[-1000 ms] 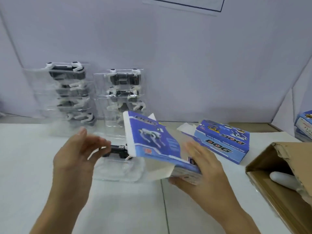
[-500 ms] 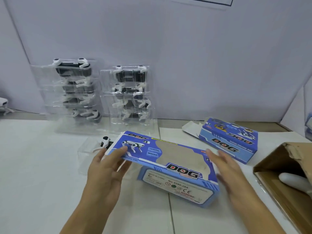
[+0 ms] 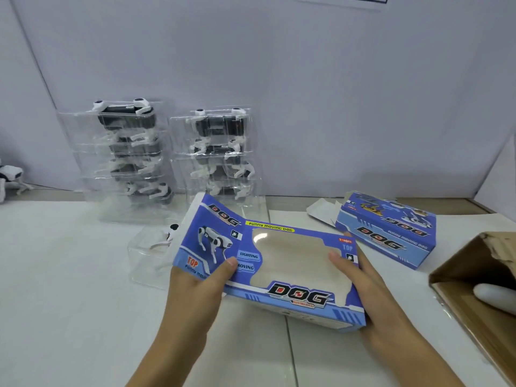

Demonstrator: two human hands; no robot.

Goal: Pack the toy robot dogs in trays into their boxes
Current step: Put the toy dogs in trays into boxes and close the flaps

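Observation:
A blue "DOG" window box [image 3: 279,263] is held over the white table, its window side up. My left hand [image 3: 201,289] grips its left end, thumb on top. My right hand [image 3: 371,291] holds the right end, thumb on the window edge. Behind the box's left end lies a clear tray [image 3: 148,255] with a white and black toy robot dog [image 3: 170,233], partly hidden by the box. Two stacks of clear trays with toy dogs [image 3: 125,152] [image 3: 220,152] stand against the back wall.
A second blue box [image 3: 388,227] with an open flap lies at the right. An open brown carton [image 3: 474,291] sits at the right edge with a white object inside. A loose toy dog [image 3: 11,177] stands at the far left.
The box was turned from upright to flat with its window up and brought nearer. My left hand moved from the tray to the box's left end, and both hands now hold it.

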